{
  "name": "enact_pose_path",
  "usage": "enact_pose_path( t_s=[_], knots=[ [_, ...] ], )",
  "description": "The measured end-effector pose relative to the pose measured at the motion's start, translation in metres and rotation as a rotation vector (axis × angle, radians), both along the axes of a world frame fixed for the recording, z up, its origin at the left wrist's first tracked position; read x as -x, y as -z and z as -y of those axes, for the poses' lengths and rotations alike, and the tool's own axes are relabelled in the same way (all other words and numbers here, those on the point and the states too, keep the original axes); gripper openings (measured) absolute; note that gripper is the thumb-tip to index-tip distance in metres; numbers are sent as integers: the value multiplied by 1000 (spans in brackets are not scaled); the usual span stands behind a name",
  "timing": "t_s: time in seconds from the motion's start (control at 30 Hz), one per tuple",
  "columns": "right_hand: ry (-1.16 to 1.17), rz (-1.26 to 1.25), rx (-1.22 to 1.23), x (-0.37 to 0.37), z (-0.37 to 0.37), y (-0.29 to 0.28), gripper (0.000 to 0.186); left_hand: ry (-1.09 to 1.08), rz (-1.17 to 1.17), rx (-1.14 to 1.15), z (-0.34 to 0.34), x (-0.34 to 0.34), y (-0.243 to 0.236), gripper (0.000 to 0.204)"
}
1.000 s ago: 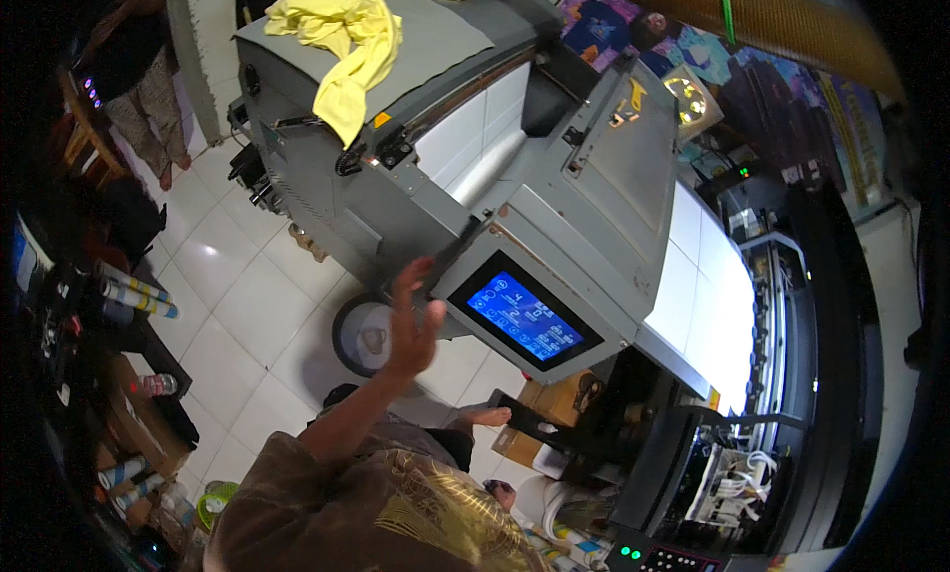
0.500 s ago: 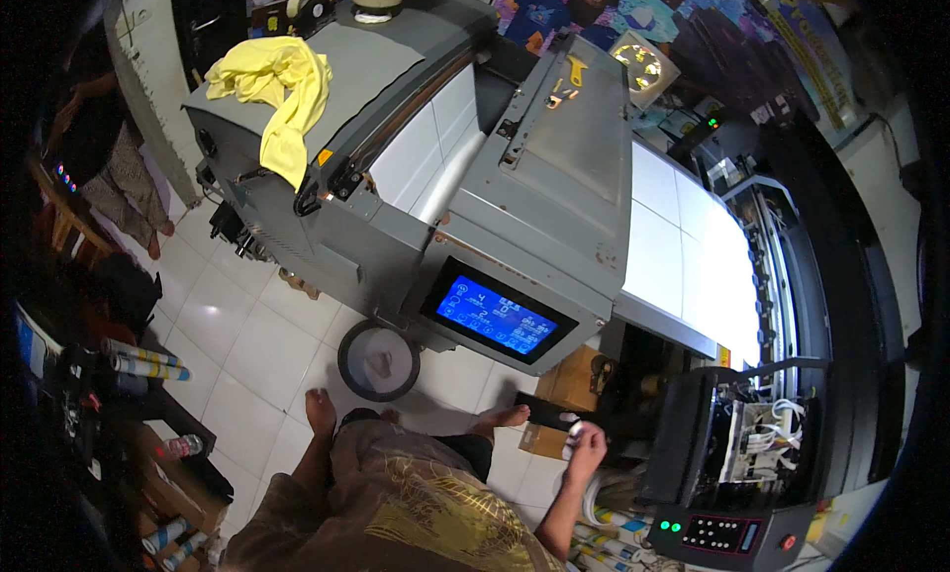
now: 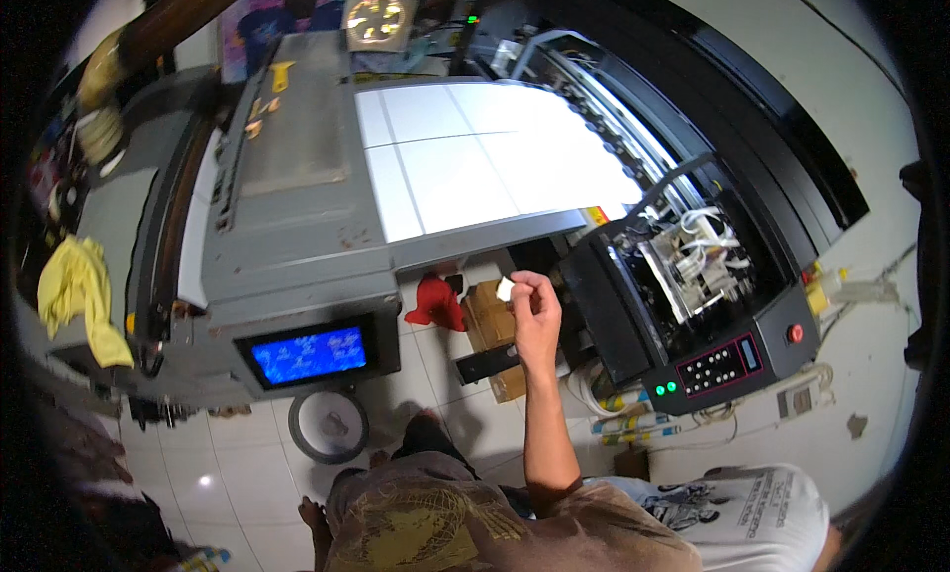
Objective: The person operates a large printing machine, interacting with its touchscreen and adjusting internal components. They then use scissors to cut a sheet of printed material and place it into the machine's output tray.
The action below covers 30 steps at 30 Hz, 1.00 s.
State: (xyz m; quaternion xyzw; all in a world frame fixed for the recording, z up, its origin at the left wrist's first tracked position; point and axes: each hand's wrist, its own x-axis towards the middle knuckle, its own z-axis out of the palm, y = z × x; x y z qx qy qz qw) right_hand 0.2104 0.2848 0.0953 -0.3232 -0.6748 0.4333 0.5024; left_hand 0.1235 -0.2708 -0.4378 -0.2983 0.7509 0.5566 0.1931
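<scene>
Right hand raised beside a grey and black machine, small white piece between its fingertips

The right hand (image 3: 535, 317) is nearly closed: thumb and fingertips pinch a small white piece (image 3: 505, 290), which juts out on the hand's left side. Just left of the hand and lower down, a cardboard box (image 3: 491, 320) stands near the floor; past it lies a red item (image 3: 435, 303), its kind unclear. Near the hand on its right is a black housing (image 3: 616, 305), with white tubing (image 3: 708, 224) exposed and a control panel (image 3: 712, 366) bearing small buttons; a red knob (image 3: 795, 332) sits farther right. Beyond the hand extends a bright white surface (image 3: 465, 161) crossed by thin grey lines. Well to the hand's left, a blue screen (image 3: 308, 356) is set in a grey cabinet (image 3: 297, 310), with a round dark-rimmed container (image 3: 294, 429) below it. The left hand (image 3: 314, 514) hangs low, left of and behind the right; how far its fingers are open cannot be told. Much farther left of the right hand hangs a yellow cloth (image 3: 81, 295). Farthest, beyond the hand and to its left, a yellow tool (image 3: 282, 75) lies on a grey cover (image 3: 307, 127)
</scene>
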Motion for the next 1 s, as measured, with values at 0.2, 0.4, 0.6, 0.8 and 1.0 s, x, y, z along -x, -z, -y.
enact_pose_path(
  t_s=[0.2,0.4,0.6,0.8,1.0],
  knots=[
    [470,285,7,-83,-91,79,11,32,25,-60,-31,27,-6,39],
    [694,489,-2,-104,-198,129,10,33,74,-75,-46,45,-31,37],
    [837,519,-19,-90,-265,139,9,48,319,154,-59,76,-91,43],
    [915,799,-159,-80,-281,147,14,319,194,-65,-59,95,-147,69],
    [816,962,-101,-79,-270,147,15,409,268,-44,-75,84,-149,67]
  ],
)
